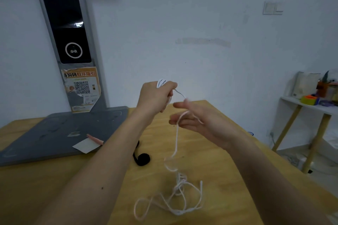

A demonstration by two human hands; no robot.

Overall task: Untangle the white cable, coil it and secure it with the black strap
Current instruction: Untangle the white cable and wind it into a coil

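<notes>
Cable [176,140] hangs mid-frame from your raised left hand [156,97], which grips a few coils, across your right hand's [193,118] loosely spread fingers to a tangle on the table [228,160]. Strap [142,159] lies centre, beside your left forearm.

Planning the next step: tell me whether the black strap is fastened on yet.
Not on: the black strap lies rolled on the table, apart from the white cable.

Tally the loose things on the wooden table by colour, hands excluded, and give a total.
White: 2, the white cable and a paper card
Black: 1, the black strap
Grey: 1, the grey stand base
Pink: 1, a small pink stick
Total: 5
</notes>
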